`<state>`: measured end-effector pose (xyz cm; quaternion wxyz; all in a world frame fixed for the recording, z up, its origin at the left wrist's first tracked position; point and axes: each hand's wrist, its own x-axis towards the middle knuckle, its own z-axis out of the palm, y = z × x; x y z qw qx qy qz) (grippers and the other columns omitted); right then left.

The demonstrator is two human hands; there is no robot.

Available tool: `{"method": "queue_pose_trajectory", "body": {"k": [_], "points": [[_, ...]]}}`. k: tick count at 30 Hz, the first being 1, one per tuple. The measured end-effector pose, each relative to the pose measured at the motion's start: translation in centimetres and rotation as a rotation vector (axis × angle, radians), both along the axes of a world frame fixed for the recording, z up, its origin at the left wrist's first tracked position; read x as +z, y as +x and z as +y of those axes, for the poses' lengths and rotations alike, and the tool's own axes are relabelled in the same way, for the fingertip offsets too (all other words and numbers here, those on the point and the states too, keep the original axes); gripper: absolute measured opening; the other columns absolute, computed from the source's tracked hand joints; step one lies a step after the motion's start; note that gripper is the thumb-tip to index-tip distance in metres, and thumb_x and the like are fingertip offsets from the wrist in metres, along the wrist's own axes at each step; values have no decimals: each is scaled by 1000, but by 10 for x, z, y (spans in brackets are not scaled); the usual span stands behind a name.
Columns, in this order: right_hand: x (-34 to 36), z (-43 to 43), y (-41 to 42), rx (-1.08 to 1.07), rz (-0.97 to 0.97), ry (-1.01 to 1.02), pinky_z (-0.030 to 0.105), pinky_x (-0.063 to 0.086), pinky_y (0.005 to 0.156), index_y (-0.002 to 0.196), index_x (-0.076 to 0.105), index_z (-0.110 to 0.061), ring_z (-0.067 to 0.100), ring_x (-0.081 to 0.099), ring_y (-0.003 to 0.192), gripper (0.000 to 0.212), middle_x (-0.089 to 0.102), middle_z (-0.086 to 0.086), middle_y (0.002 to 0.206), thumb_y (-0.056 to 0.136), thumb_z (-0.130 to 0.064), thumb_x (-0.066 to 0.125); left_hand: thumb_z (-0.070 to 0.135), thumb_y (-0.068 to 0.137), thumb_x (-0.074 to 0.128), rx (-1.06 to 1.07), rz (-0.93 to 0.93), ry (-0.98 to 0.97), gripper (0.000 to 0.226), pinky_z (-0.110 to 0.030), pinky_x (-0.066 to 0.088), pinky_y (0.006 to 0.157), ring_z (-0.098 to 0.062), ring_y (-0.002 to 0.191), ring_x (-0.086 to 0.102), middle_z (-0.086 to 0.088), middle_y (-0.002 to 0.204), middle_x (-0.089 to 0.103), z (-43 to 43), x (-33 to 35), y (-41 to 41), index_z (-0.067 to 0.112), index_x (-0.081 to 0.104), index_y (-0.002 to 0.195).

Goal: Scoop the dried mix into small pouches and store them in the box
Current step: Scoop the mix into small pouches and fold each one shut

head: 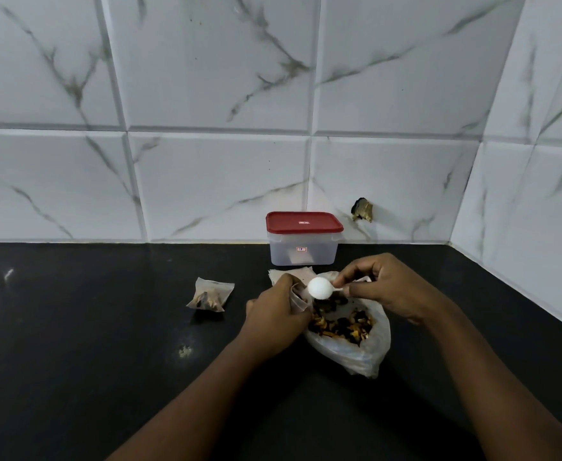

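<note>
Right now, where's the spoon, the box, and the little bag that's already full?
spoon [319, 288], head view, on its white bowl.
box [303, 251], head view, on its clear front wall.
filled pouch [210, 295], head view, on its middle.

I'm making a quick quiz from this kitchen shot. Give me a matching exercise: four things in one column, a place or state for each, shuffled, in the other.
1. box
2. filled pouch
3. white spoon
4. plastic bag

A. pinched in the right hand
B. lying open, with dried mix inside
C. against the wall, red lid on
D. alone on the counter, beside the left hand

Pairs: 1-C, 2-D, 3-A, 4-B
</note>
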<state>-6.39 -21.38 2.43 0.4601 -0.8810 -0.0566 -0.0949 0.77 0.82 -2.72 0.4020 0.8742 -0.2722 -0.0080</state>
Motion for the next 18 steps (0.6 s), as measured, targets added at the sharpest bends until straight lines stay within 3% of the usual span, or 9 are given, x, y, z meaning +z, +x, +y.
{"method": "queue_pose_trajectory", "body": {"k": [5, 10, 14, 18], "points": [[-5, -4, 4, 29, 131, -290, 32, 59, 84, 92, 83, -29, 5, 71, 87, 25, 77, -10, 96, 88, -8, 72, 40, 91, 71, 6, -4, -3, 33, -51, 40, 111, -4, 103, 57, 21, 105, 60, 0, 1, 0, 41, 48, 114], [-10, -10, 10, -85, 141, -522, 25, 54, 83, 93, 80, -34, 2, 66, 95, 18, 71, -15, 103, 89, -18, 74, 36, 92, 69, 13, -6, -2, 30, -50, 40, 112, -3, 101, 57, 21, 102, 60, 0, 1, 0, 42, 48, 113], [-9, -20, 7, -186, 68, -497, 25, 53, 83, 92, 77, -36, 3, 66, 95, 22, 73, -15, 100, 90, -15, 71, 37, 93, 69, 6, -2, 1, 30, -50, 41, 111, -3, 100, 58, 23, 98, 59, 0, 1, -1, 42, 48, 113], [-8, -13, 7, -137, 81, -466, 23, 53, 82, 91, 80, -36, -1, 68, 93, 22, 74, -17, 99, 89, -16, 72, 36, 93, 70, 4, 0, 9, 30, -50, 42, 111, -3, 102, 59, 22, 98, 59, 0, 1, 0, 41, 49, 114]]}}
